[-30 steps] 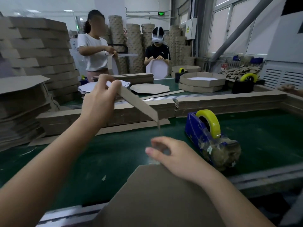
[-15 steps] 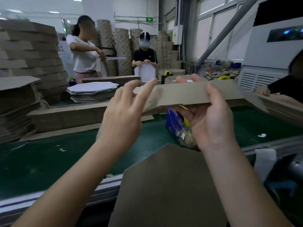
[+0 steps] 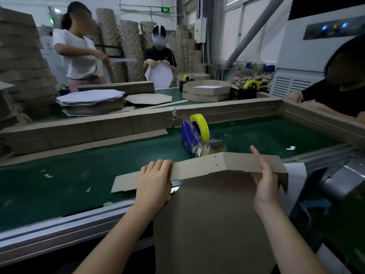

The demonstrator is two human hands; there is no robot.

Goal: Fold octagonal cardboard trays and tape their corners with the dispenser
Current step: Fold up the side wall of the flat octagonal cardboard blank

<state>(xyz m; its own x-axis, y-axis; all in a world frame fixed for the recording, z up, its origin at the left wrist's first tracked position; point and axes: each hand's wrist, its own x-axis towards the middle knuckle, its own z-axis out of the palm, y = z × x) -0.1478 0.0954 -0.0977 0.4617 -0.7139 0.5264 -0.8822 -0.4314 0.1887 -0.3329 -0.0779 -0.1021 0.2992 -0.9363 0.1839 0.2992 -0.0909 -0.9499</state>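
A packing workshop: a green-topped counter [image 3: 79,175] is walled in by stacks of flat brown cardboard strips [image 3: 88,129], and finished octagonal trays [image 3: 205,91] sit in the upper centre of the frame. In the lower centre, a long scored side strip [image 3: 217,165] stands on edge along the far side of a flat brown base panel [image 3: 213,214], which overhangs the counter's metal rim. The left hand [image 3: 156,180] has its grip curled over the strip's top edge. The right hand [image 3: 264,182] has its grip pinching the strip beside a fold, fingers behind it. The blue tape dispenser [image 3: 189,139] with its yellow roll [image 3: 200,125] sits just beyond the strip, untouched.

The likely trouble is spring-back. The board looks thin and stiff, so its creases may open once a hand lets go to fetch tape, leaving gapped corners. The overhanging base could also slide or tip off the rim. The strip's left end lies flat on the counter, so its folds could drift out of line with the base's edges.

The cardboard is matte and fibrous, with small notches along the strip's lower edge. The dispenser is glossy plastic.
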